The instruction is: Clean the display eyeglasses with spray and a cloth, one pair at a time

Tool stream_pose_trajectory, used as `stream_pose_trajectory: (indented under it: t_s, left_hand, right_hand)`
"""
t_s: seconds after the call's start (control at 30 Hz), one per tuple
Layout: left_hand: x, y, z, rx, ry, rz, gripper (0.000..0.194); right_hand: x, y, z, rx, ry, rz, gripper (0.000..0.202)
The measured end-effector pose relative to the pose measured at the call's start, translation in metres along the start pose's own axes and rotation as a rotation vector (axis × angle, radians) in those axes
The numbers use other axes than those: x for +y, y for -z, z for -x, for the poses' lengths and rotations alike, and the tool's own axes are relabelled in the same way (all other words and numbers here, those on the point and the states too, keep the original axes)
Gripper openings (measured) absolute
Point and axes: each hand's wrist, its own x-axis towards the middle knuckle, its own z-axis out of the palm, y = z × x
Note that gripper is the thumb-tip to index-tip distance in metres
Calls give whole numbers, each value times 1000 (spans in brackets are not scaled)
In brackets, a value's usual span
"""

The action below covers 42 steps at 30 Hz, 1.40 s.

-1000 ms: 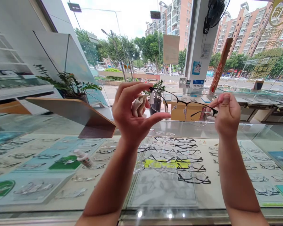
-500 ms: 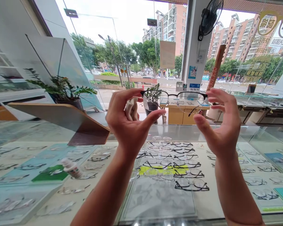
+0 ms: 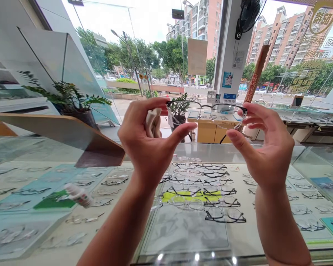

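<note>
A pair of half-rim eyeglasses [image 3: 207, 106] with a dark upper frame and clear lenses is held up in front of me, above the glass counter. My left hand [image 3: 150, 140] grips its left end at the fingertips, the thumb stretched out below the lens. Tucked in that same palm is a crumpled beige cloth [image 3: 153, 123]. At the right end, my right hand [image 3: 269, 144] holds the frame by the fingers, its thumb below the other lens. One dark temple arm shows beneath the right lens.
Beneath my arms, the glass display counter [image 3: 188, 236] holds rows of eyeglasses [image 3: 225, 215]. A white bottle [image 3: 79, 195] lies tilted on the left side. A slanted wooden board [image 3: 58, 133] and potted plant [image 3: 77, 107] stand beyond it. A wall fan [image 3: 248, 16] hangs by the window.
My view has shifted slightly, and the scene sits a little higher. The eyeglasses have tilted a bit, with the lenses showing more fully. Both hands keep their hold.
</note>
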Motion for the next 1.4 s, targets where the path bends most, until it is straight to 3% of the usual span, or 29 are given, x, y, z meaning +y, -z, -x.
stream_pose_trajectory:
  t_s: [0.33,0.57,0.8,1.03,1.4]
  left_hand:
    - [-4,1,-4,-65,37,87,53]
    - [0,-2,-3,-61,79,154,42]
    - [8,-3,-3,-3,20,54,36]
    - [-12,-3,-2,21,-117,49,50]
    - [-12,-3,-4,0,-62,115,46]
  right_hand:
    - [4,-1,-2,30,-9,-13,45]
    - [7,-5,-1,65,-32,-21,46]
    - [11,-6,-4,58,-40,-39,41]
    - [22,-7,-4,12,-38,-27,46]
    - [20,-3,-5,44,-19,-24,43]
